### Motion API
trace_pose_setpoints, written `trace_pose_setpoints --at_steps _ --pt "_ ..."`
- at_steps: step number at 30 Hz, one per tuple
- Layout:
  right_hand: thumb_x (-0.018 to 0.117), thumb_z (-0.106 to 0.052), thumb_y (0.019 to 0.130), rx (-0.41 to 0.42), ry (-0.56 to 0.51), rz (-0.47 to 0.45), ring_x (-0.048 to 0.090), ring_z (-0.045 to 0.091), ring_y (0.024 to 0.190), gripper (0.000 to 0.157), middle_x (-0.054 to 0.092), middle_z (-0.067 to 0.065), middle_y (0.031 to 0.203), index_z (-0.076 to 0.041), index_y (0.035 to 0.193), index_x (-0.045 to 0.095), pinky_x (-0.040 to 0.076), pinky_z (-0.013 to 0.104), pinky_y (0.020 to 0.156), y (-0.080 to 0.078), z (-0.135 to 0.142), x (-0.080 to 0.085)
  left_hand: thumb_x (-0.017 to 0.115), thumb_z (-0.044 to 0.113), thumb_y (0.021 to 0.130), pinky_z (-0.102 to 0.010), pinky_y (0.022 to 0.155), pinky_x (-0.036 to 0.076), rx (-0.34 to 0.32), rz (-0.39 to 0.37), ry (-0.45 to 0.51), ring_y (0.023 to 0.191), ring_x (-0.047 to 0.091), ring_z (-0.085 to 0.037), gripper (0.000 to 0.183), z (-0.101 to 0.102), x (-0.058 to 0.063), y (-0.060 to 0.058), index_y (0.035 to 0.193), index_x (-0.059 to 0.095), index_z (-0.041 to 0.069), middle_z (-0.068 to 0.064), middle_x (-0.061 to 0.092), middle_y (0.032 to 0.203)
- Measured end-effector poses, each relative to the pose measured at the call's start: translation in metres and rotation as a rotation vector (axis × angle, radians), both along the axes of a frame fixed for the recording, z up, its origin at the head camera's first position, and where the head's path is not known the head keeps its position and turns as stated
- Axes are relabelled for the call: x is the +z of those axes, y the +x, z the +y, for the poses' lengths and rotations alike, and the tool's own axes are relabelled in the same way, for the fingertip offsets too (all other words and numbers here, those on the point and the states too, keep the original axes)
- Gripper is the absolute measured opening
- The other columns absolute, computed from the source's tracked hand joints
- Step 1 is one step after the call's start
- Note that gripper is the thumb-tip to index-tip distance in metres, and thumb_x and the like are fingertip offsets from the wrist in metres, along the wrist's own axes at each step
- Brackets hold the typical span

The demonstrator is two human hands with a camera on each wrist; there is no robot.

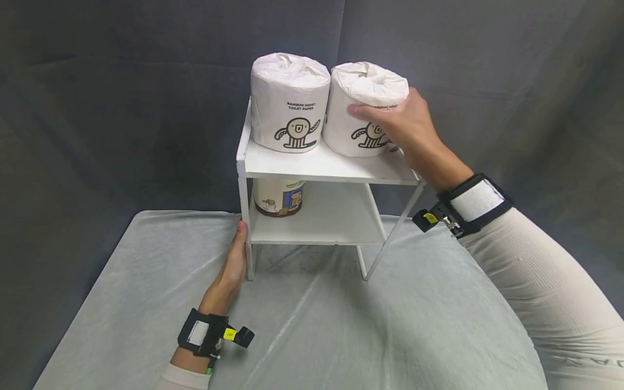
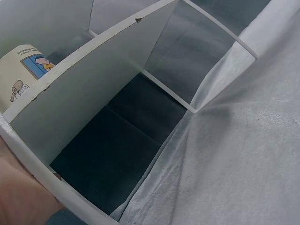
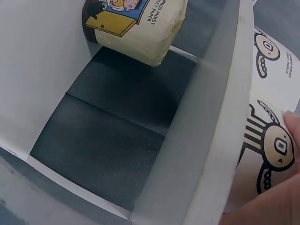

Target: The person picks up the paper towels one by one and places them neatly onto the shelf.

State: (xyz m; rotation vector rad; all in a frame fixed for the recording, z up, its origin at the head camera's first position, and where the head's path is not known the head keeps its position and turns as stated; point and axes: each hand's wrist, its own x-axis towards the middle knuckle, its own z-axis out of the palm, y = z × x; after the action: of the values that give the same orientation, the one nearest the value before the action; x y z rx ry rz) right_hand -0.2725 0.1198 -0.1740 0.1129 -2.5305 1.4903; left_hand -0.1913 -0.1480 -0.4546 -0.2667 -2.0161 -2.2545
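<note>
My right hand (image 1: 414,130) grips a white wrapped toilet paper roll (image 1: 341,127) on the right of the top shelf. Its thumb lies across the front, and the other fingers are hidden behind the roll. The roll leans slightly beside a matching toilet paper roll (image 1: 287,89) on the left. Both carry a printed round-headed figure. Low on the left side, my left hand (image 1: 231,265) rests against the upright of a white two-tier rack (image 1: 331,170), thumb pointing up along it. In the left wrist view, part of that hand (image 2: 21,187) shows outside the frame bar.
A cream toilet paper roll (image 1: 268,197) with a coloured picture stands at the left of the lower shelf (image 1: 336,216). The rack's thin legs stand on a pale grey cloth (image 1: 312,325). A dark curtain (image 1: 146,124) hangs close behind.
</note>
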Motion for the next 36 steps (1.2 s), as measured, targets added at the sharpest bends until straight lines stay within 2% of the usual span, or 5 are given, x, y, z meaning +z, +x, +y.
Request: trace_pose_setpoints --at_steps 16,26,36 --pt "0.088 -0.052 0.059 -0.012 -0.003 0.005 0.06 0.015 0.108 0.071 0.068 0.002 0.117 -0.021 0.119 0.067 0.046 0.034 0.096 0.0006 -0.0036 0.0005 0.015 0.064 0.098 -0.048 0.116 -0.014 -0.003 -0.012 0.011 0.148 -0.019 -0.022 0.087 0.0009 0.001 0.0009 0.157 -0.012 0.007 -0.012 -0.017 0.164" --pt "0.087 -0.052 0.06 -0.019 0.009 0.0 0.059 0.015 0.11 0.071 0.067 0.002 0.119 -0.022 0.121 0.065 0.044 0.034 0.098 0.0011 -0.003 0.0011 0.014 0.066 0.097 -0.047 0.116 -0.014 -0.013 -0.007 0.012 0.148 -0.018 -0.019 0.086 0.0018 0.0005 0.0007 0.158 -0.011 0.01 -0.01 -0.015 0.164" --pt "0.088 -0.046 0.063 0.044 -0.056 0.02 0.061 0.018 0.109 0.077 0.067 0.005 0.12 -0.014 0.127 0.058 0.046 0.034 0.097 0.009 0.0031 0.0031 0.015 0.065 0.097 -0.048 0.116 -0.015 -0.012 -0.008 0.022 0.148 -0.019 -0.02 0.087 0.0019 0.0009 -0.0004 0.157 -0.013 0.01 -0.011 -0.016 0.164"
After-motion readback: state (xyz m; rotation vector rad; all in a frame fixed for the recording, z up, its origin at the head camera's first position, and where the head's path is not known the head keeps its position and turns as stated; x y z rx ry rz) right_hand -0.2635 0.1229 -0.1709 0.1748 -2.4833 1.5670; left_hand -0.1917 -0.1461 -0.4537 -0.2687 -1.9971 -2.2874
